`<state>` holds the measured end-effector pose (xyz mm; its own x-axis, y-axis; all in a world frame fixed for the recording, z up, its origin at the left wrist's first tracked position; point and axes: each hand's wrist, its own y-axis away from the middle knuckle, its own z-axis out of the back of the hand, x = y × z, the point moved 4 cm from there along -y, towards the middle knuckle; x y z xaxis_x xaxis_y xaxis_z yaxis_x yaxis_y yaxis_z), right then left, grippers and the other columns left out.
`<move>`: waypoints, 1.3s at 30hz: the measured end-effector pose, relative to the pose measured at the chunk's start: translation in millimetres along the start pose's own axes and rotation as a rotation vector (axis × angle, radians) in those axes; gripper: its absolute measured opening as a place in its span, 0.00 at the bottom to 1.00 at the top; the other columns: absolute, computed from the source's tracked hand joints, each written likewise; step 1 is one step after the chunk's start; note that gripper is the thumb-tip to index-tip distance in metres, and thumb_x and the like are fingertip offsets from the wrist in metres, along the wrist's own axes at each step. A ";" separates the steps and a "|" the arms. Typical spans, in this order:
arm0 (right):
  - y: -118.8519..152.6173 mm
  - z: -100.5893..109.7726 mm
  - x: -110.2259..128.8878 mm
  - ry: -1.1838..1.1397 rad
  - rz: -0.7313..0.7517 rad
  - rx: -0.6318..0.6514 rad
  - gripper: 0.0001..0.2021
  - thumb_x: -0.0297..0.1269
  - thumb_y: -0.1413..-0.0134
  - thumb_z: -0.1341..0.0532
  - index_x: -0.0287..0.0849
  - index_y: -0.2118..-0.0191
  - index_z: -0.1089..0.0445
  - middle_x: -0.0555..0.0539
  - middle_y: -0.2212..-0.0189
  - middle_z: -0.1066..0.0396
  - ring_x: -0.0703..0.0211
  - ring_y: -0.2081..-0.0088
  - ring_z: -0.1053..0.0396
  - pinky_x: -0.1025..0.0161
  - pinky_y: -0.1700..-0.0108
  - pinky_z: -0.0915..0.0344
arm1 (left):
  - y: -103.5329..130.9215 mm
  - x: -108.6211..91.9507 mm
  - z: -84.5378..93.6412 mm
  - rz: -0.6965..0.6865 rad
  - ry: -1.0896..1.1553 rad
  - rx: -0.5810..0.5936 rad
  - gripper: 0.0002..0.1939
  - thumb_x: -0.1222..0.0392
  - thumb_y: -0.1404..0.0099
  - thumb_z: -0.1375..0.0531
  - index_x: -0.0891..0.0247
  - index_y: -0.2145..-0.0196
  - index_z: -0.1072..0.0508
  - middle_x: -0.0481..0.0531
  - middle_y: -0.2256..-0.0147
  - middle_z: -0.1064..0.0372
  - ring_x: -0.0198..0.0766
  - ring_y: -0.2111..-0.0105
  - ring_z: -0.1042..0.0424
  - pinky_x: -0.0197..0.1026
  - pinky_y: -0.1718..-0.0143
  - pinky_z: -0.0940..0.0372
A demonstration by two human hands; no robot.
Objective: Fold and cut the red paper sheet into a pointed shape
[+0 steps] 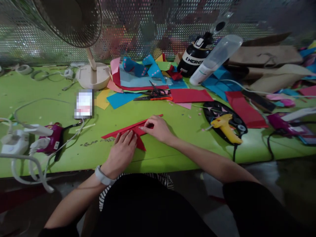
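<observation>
A piece of red paper (pixel 141 142) lies on the green table in front of me, with a long narrow fold along its far side and a pointed part towards me. My left hand (pixel 121 149) rests flat on the paper's left part, fingers stretched out. With thumb and finger together, my right hand (pixel 158 129) pinches the paper near the right end of the fold. Both hands cover parts of the paper, so its full shape is hidden.
Behind the paper lie scissors (pixel 158 93) and a red paper strip (pixel 191 95). A yellow glue gun (pixel 225 126) rests on a black tray (pixel 212 110) at right. On the left are a phone (pixel 84 104), power sockets (pixel 50 140) with cables, and a fan base (pixel 86 77).
</observation>
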<state>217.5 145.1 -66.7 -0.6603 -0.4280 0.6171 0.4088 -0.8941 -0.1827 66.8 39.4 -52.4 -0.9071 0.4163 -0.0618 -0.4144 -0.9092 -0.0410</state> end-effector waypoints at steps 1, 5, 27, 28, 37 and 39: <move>-0.1 0.3 0.3 -0.004 -0.011 0.001 0.19 0.55 0.46 0.37 0.45 0.76 0.29 0.47 0.73 0.30 0.54 0.67 0.33 0.53 0.62 0.37 | 1.2 -0.2 -2.5 -0.005 -0.001 -0.009 0.20 0.65 0.30 0.51 0.65 0.42 0.34 0.63 0.41 0.37 0.52 0.42 0.37 0.57 0.40 0.42; -0.7 1.8 1.8 -0.004 -0.057 0.036 0.17 0.52 0.46 0.36 0.44 0.76 0.29 0.47 0.72 0.30 0.53 0.66 0.32 0.54 0.62 0.37 | 4.2 -0.2 -8.5 -0.014 -0.015 -0.023 0.22 0.67 0.31 0.51 0.67 0.41 0.36 0.64 0.40 0.38 0.53 0.39 0.40 0.59 0.39 0.45; -7.8 8.2 7.7 -0.037 -0.143 0.193 0.10 0.38 0.50 0.32 0.43 0.77 0.28 0.49 0.73 0.28 0.58 0.68 0.33 0.60 0.65 0.40 | 4.0 -11.8 -2.3 0.094 -0.011 -0.080 0.32 0.42 0.31 0.51 0.59 0.35 0.43 0.63 0.40 0.40 0.52 0.41 0.39 0.59 0.38 0.48; -7.8 8.4 7.8 -0.037 -0.146 0.192 0.10 0.39 0.50 0.32 0.43 0.78 0.28 0.49 0.72 0.28 0.58 0.68 0.33 0.60 0.65 0.41 | 3.6 -11.9 -2.3 0.098 -0.012 -0.075 0.32 0.41 0.31 0.51 0.59 0.35 0.42 0.62 0.40 0.40 0.52 0.41 0.39 0.59 0.38 0.48; -7.6 6.1 6.0 -0.006 -0.122 0.165 0.10 0.40 0.50 0.32 0.43 0.78 0.28 0.48 0.72 0.29 0.57 0.67 0.33 0.59 0.64 0.41 | 1.2 -14.7 -4.3 0.130 -0.021 -0.059 0.34 0.38 0.31 0.52 0.59 0.35 0.42 0.63 0.40 0.40 0.53 0.40 0.41 0.59 0.37 0.49; -7.6 5.4 5.2 0.003 -0.117 0.166 0.10 0.40 0.50 0.32 0.44 0.77 0.28 0.48 0.72 0.29 0.57 0.67 0.33 0.59 0.64 0.41 | 1.4 -15.0 -4.2 0.134 -0.018 -0.060 0.33 0.38 0.31 0.52 0.59 0.35 0.42 0.63 0.39 0.40 0.53 0.40 0.41 0.59 0.37 0.50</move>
<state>214.4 150.3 -58.1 -0.7114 -0.3229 0.6242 0.4269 -0.9041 0.0189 80.2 31.9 -55.8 -0.9554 0.2906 -0.0531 -0.2850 -0.9540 -0.0929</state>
